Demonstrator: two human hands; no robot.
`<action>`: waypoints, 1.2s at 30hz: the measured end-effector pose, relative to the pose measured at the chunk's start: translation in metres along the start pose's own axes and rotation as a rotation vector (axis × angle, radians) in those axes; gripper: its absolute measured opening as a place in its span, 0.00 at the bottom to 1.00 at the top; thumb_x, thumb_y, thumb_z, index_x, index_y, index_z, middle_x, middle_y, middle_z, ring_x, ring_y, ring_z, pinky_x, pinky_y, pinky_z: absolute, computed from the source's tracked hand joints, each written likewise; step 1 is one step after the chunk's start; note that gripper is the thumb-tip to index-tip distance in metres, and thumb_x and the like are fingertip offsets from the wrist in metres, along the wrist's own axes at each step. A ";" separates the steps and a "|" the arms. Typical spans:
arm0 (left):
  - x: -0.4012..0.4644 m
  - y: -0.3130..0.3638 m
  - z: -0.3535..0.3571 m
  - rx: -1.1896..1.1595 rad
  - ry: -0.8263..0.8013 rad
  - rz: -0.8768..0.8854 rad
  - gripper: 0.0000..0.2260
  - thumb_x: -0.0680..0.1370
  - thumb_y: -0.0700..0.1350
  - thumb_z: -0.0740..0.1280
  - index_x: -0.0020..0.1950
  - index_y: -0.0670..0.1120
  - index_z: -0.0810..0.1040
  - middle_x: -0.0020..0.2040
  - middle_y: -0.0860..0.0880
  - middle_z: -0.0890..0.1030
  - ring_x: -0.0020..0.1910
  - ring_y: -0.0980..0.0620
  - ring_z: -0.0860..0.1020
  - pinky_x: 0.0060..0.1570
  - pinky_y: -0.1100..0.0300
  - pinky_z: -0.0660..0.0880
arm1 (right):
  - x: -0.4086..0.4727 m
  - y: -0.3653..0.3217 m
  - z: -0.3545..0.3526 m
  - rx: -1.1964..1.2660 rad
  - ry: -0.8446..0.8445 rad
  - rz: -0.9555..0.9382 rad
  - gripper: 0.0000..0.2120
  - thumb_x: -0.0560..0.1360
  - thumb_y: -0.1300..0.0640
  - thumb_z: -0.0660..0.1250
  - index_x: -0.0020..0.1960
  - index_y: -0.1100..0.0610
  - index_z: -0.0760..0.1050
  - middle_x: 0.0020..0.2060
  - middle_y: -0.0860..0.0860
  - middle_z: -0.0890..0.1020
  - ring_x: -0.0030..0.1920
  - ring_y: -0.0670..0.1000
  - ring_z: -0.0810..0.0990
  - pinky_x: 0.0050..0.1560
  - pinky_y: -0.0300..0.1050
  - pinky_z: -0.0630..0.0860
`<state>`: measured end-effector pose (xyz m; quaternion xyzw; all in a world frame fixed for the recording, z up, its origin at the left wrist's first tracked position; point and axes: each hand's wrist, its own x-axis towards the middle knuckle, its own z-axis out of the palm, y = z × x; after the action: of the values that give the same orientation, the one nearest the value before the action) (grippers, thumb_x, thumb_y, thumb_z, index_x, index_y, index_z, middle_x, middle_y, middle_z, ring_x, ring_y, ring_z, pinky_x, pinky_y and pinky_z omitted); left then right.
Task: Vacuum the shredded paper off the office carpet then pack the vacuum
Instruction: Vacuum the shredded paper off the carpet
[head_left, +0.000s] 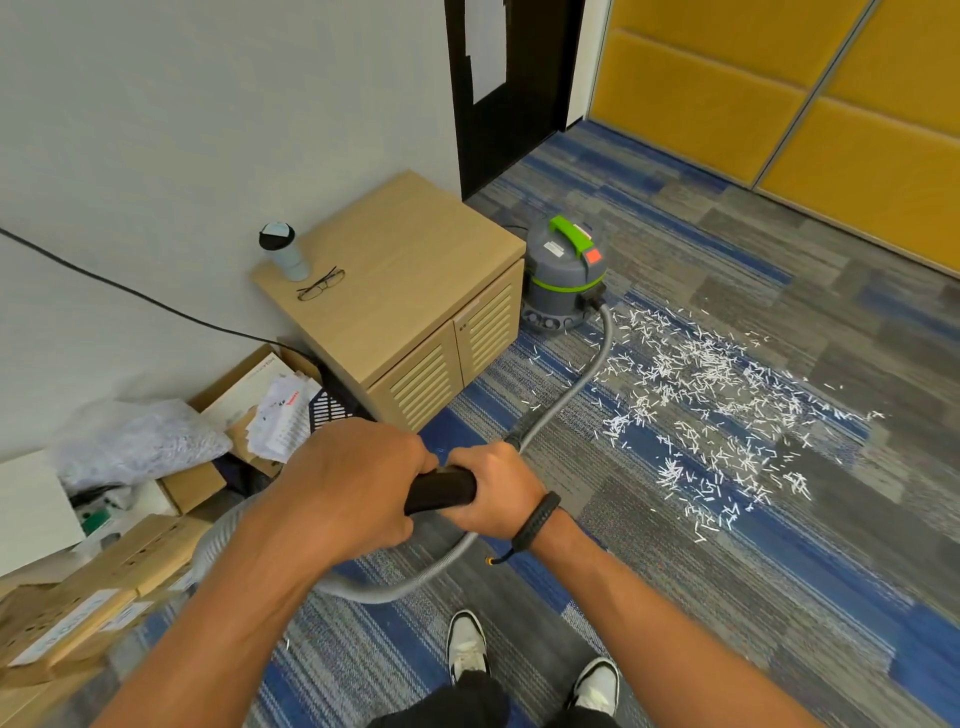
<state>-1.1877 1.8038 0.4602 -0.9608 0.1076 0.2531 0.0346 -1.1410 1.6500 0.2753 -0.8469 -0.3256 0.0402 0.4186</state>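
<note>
Clearly, in the head view — the only one — a black handle tube (441, 488) is held across the body by both hands: the left hand (353, 483) is curled round its near end, the right hand (493, 491) is wrapped round its far end, and no finger is seen spread wide. From beyond the right fingers a grey ribbed hose (597, 358) is led away to the grey-and-green vacuum canister (566, 275), which stands well beyond the fingertips, just beside a light wooden cabinet (410, 291); another loop of hose is seen drooping below both wrists. The shredded paper (696, 395) is spread over the blue-and-grey carpet (779, 597), ahead and to the right of the right fingers, seemingly untouched, so the vacuuming is judged as barely begun. For the step in hand, the grip should be kept firm with both hands, the slack loop should be kept clear of the shoes (467, 644), and the open end should be guided to the near edge of the scatter, then worked outward in overlapping passes — so that strips are not blown or kicked further. No nozzle can be made out, so its fitting cannot be told. As for writing, a white sticker and an orange patch are seen on the canister, and printed sheets lie in a cardboard box (249, 395) left of the left fingers, but none can be read.
</note>
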 end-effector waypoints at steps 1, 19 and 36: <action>-0.001 0.000 -0.001 0.005 0.005 0.002 0.17 0.76 0.54 0.73 0.64 0.61 0.78 0.46 0.56 0.83 0.46 0.53 0.82 0.42 0.60 0.71 | 0.000 -0.002 0.000 0.005 -0.003 -0.004 0.13 0.68 0.53 0.75 0.36 0.47 0.70 0.27 0.48 0.77 0.28 0.43 0.70 0.30 0.32 0.61; 0.062 -0.012 0.022 -0.006 0.126 0.081 0.16 0.76 0.53 0.74 0.64 0.55 0.80 0.47 0.54 0.82 0.48 0.51 0.82 0.43 0.58 0.72 | 0.029 0.054 -0.001 -0.075 -0.029 0.090 0.09 0.69 0.46 0.67 0.38 0.51 0.75 0.30 0.47 0.79 0.31 0.48 0.78 0.33 0.51 0.76; 0.071 -0.036 0.013 0.089 0.128 0.062 0.16 0.78 0.50 0.73 0.65 0.53 0.80 0.51 0.51 0.84 0.49 0.49 0.82 0.45 0.57 0.75 | 0.058 0.052 0.012 -0.027 0.002 0.044 0.07 0.69 0.49 0.66 0.36 0.48 0.69 0.29 0.46 0.77 0.30 0.47 0.75 0.31 0.46 0.73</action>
<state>-1.1255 1.8267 0.4145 -0.9688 0.1502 0.1871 0.0623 -1.0732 1.6694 0.2411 -0.8594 -0.3069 0.0444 0.4065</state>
